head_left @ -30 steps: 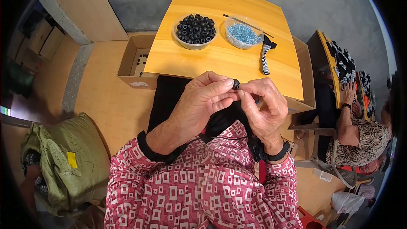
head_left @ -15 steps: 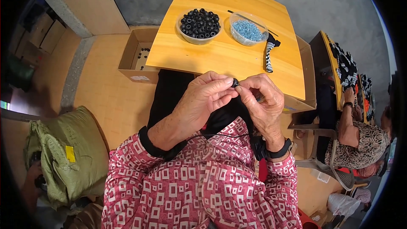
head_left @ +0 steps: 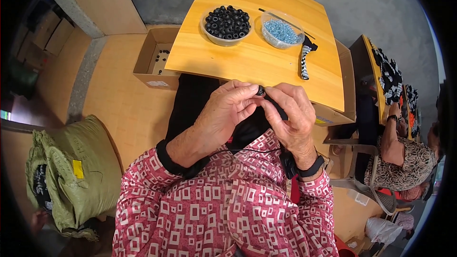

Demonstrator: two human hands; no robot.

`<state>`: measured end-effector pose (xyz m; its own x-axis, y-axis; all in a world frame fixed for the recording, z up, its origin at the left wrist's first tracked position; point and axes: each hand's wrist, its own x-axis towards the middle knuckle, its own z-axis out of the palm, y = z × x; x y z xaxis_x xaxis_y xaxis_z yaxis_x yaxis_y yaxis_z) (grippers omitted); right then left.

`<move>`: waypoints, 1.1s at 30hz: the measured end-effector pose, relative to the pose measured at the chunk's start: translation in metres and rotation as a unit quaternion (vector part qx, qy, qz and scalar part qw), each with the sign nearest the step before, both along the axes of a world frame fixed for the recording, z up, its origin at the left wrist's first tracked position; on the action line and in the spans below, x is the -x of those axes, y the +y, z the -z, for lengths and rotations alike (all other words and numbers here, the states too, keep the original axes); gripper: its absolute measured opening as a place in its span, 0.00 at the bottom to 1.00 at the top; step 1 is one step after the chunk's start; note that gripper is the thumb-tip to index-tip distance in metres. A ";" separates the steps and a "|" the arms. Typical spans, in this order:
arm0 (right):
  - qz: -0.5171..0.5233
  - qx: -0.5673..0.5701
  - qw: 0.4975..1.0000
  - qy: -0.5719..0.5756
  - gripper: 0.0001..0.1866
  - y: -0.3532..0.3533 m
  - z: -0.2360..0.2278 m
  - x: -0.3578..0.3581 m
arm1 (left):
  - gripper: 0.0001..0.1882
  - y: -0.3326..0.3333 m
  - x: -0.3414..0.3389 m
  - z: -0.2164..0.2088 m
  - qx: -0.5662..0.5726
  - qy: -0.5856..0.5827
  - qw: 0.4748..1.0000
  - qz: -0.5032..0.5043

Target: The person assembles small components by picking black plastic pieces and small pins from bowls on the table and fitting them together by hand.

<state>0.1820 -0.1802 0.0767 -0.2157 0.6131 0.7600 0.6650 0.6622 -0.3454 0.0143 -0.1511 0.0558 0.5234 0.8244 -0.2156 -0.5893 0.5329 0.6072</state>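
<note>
Just in front of the table's near edge, my left hand point(head_left: 231, 104) pinches a round black bead point(head_left: 260, 90) between thumb and fingertips. The bead's hole partly shows. My right hand point(head_left: 293, 116) is closed beside it, index fingertip and thumb close against the bead; whatever is between those fingers is too small to make out. On the wooden table point(head_left: 247, 64) stand a clear tub point(head_left: 226, 42) heaped with black beads point(head_left: 227, 21) and another tub point(head_left: 283, 45) of small light-blue pieces point(head_left: 281, 31). A black-and-white checkered strip point(head_left: 304, 62) lies to their right.
A thin black rod point(head_left: 269, 14) lies behind the blue pieces' tub. Cardboard boxes stand left point(head_left: 154, 59) and right point(head_left: 346, 85) of the table. A green sack point(head_left: 81, 171) sits at left. At right, another person point(head_left: 397, 157) works beside a grey chair point(head_left: 354, 162).
My right hand's fingers have shifted slightly against the bead, and the bead has turned a little in my left fingertips. The person at right has moved a hand slightly.
</note>
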 end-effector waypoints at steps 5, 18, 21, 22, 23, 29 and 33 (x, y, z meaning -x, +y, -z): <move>-0.026 0.031 0.999 0.015 0.13 0.005 0.011 0.001 | 0.07 -0.004 0.001 0.009 0.028 0.011 0.999 0.021; -0.039 0.050 0.996 0.058 0.10 -0.002 0.006 0.007 | 0.06 -0.004 0.015 0.015 0.003 -0.010 0.998 0.058; -0.050 -0.010 0.998 -0.033 0.11 0.001 0.006 0.008 | 0.04 -0.004 0.020 0.018 0.014 -0.030 0.998 0.049; -0.042 -0.035 0.996 -0.072 0.11 0.001 0.006 0.009 | 0.04 -0.004 0.021 0.018 0.030 -0.037 0.998 0.047; -0.032 -0.061 0.992 -0.110 0.12 0.000 0.008 0.009 | 0.04 -0.004 0.021 0.020 0.031 -0.037 0.998 0.047; -0.016 -0.058 0.996 -0.063 0.14 0.003 0.026 0.012 | 0.05 -0.003 0.020 0.039 0.015 -0.048 0.998 0.037; -0.019 -0.005 1.000 -0.014 0.14 0.004 0.022 0.011 | 0.05 0.001 0.023 0.038 0.007 -0.039 0.998 0.039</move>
<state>0.1715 -0.1759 0.0543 -0.2600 0.5964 0.7594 0.6493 0.6901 -0.3197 -0.0086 -0.1505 0.0182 0.6019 0.7773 -0.1832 -0.5904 0.5876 0.5533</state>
